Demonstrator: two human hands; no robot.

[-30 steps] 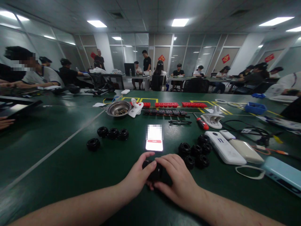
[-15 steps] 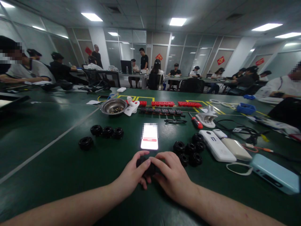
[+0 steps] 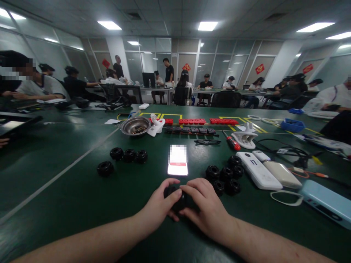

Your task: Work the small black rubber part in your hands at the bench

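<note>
Both my hands meet over one small black wheel-like part (image 3: 177,197) low in the middle of the green table (image 3: 68,190). My left hand (image 3: 160,206) pinches it from the left with thumb and fingers closed. From the right, my right hand (image 3: 205,208) covers it, fingers curled over the top, so most of the part is hidden. Just beyond my hands lies a lit phone (image 3: 178,160). A cluster of several black wheels (image 3: 226,175) sits to the right of my right hand. More black wheels (image 3: 128,155) lie to the left, one apart (image 3: 105,168).
A steel bowl (image 3: 135,126), red and black part strips (image 3: 192,121), a red-handled screwdriver (image 3: 231,142), white clamps, power banks (image 3: 256,170), cables and a blue tray (image 3: 293,125) lie further back and right. Other people sit at the left edge and at far tables.
My hands have stayed closed on the black part. Only the view has shifted slightly with my head.
</note>
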